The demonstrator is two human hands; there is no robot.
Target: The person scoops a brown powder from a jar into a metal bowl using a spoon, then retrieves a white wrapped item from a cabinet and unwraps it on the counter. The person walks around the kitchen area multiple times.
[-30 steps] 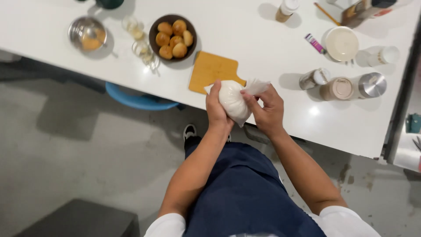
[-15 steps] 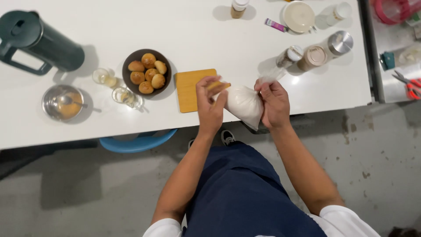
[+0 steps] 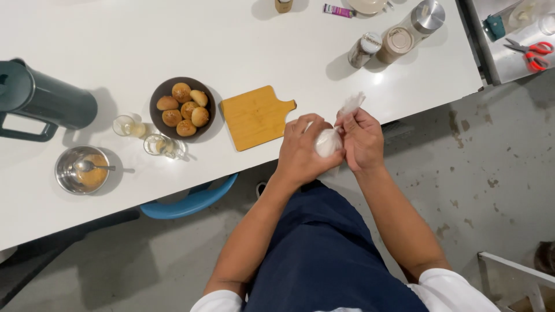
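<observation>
Both hands hold a white filled bag (image 3: 327, 141) over the near edge of the white table (image 3: 231, 40). My left hand (image 3: 302, 151) wraps around its round body. My right hand (image 3: 362, 138) pinches the twisted top, whose loose end (image 3: 351, 104) sticks up. A small wooden cutting board (image 3: 256, 117) lies just left of the hands. Beyond it, a dark bowl (image 3: 157, 95) holds several round buns (image 3: 184, 108).
Two small glasses (image 3: 128, 125) sit left of the bowl, a steel bowl with a spoon (image 3: 81, 169) nearer the edge, a dark green jug (image 3: 40, 101) at far left. Jars (image 3: 398, 39) stand at the back right. A blue stool (image 3: 191, 200) is under the table. Red scissors (image 3: 533, 48) lie on a side counter.
The view has swung left, bringing the jug and steel bowl into sight. Both hands have closed more tightly around the bag, which now looks smaller and more bunched.
</observation>
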